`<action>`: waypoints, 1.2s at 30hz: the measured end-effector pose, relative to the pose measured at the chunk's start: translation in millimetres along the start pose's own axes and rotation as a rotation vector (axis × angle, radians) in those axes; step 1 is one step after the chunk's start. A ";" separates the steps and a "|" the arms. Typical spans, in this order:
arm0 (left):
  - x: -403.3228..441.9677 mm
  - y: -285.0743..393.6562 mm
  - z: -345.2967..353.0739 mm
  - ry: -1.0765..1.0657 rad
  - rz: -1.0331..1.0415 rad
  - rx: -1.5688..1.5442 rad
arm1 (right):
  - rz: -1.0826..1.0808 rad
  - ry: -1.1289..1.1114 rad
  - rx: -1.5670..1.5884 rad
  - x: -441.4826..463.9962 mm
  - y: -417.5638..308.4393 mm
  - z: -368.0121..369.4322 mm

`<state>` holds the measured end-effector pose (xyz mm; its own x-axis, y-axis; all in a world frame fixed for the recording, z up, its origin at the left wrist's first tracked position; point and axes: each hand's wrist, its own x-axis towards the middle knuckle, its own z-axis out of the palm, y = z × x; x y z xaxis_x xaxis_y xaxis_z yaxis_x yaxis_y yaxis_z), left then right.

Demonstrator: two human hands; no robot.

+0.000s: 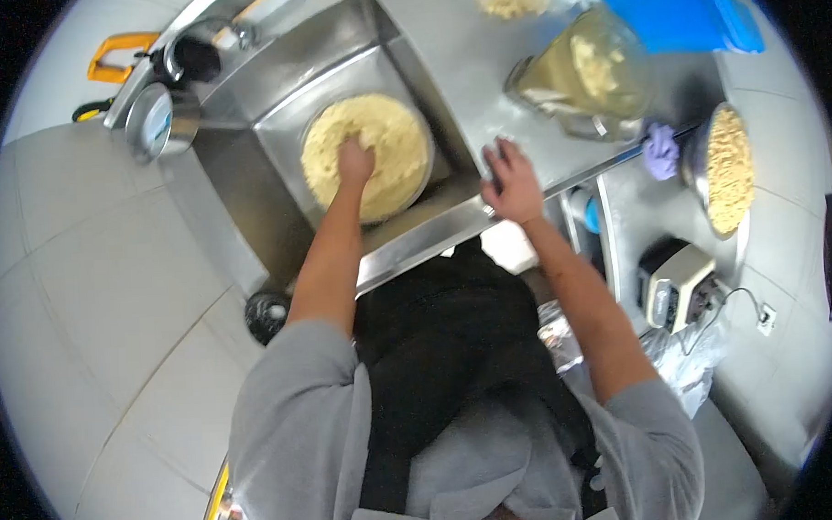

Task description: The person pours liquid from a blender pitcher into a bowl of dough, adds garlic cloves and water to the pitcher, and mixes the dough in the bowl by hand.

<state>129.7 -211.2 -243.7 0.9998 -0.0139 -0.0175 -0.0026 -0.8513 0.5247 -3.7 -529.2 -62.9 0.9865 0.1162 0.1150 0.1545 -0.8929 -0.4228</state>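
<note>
My left hand (356, 161) reaches down into a large round bowl (428, 163) of pale yellow, crumbly dough (390, 180). Its fingers are sunk in the dough and hidden, so their grip does not show. The bowl stands inside a deep steel sink (235, 188). My right hand (512, 181) rests on the steel rim at the sink's right side, fingers spread, with nothing visible held in it.
Right of the sink are a clear container (602, 70) with pale pieces, a blue item (677, 8), a purple cloth (660, 151), a bowl of yellowish pieces (729, 168) and a small appliance (678, 285). Metal pots (159, 122) stand at the left.
</note>
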 end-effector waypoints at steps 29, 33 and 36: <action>-38.8 14.7 -156.8 -0.047 -0.235 -0.648 | 0.007 -0.136 0.389 41.7 -63.3 6.5; -8.6 -5.7 -113.0 -0.262 -0.127 -0.351 | -0.205 -0.438 0.421 102.2 -71.1 44.1; -71.0 55.8 -169.8 -0.271 -0.145 0.174 | -0.228 -0.568 0.374 148.2 -53.9 93.0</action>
<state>62.3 -168.7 -68.7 0.9480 -0.0053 -0.3183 0.1117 -0.9307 0.3483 139.1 -423.4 -106.6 0.7870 0.5819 -0.2052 0.2680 -0.6220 -0.7358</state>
